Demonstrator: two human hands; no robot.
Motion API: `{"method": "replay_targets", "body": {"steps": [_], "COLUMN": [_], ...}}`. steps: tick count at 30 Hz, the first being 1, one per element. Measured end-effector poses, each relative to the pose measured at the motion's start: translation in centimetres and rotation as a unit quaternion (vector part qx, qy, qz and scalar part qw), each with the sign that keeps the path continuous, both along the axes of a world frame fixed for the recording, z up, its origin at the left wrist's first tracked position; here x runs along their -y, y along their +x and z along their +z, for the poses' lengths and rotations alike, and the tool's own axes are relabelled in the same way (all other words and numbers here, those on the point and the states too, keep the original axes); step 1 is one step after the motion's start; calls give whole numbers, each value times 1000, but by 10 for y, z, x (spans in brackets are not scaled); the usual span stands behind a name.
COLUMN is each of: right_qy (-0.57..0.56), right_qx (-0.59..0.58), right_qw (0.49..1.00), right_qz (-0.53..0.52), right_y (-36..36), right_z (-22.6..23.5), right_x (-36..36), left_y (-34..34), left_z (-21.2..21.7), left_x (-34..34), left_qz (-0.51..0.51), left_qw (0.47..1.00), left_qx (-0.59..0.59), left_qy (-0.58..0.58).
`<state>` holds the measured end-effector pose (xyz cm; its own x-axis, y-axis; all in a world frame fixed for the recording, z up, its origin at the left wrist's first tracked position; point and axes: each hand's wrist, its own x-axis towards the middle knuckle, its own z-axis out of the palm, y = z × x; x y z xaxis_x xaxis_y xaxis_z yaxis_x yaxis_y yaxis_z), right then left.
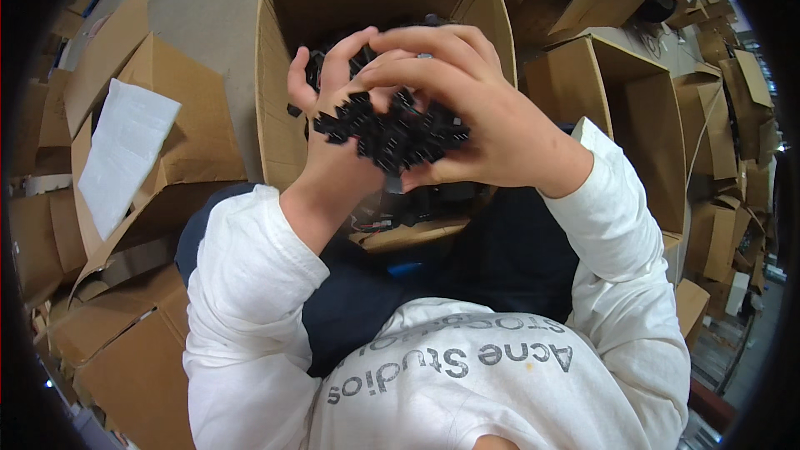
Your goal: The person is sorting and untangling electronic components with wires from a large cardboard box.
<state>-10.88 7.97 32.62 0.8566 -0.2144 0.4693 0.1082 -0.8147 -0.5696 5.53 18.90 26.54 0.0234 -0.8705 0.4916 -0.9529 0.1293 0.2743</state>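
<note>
Both hands are raised over an open cardboard box (279, 154). Between them is a bunch of small black blocky pieces (392, 133), which look like plastic plugs with their ends toward me. My right hand (479, 108) wraps round the bunch from the right, fingers over its far side and thumb beneath. Behind and left of the bunch, my left hand (337, 162) supports it, its fingertips curled up at the far side. The bunch hides most of the left palm. Below, dark parts (450, 193) and thin wires lie in the box.
At the left, a white foam sheet (129, 150) leans on an open carton (187, 117). Another open carton (642, 133) stands close by on the right. More cartons (583, 0) fill the far right, near a grey floor (196, 0). My legs flank the near side of the box.
</note>
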Motion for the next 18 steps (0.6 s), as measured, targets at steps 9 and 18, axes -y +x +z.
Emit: {"method": "replay_targets", "body": {"steps": [9, 18], "right_qy": [36, 177], "right_qx": [60, 65], "right_qw": [996, 980], "right_qz": [59, 69], "right_y": [-3, -10], "right_z": [6, 12], "right_x": [9, 8], "left_y": [9, 2], "left_z": [0, 6], "left_x": [7, 5], "left_qz": [-19, -9], "left_qw": [998, 998], "left_qx": [2, -50], "left_qy": [-53, -31]}}
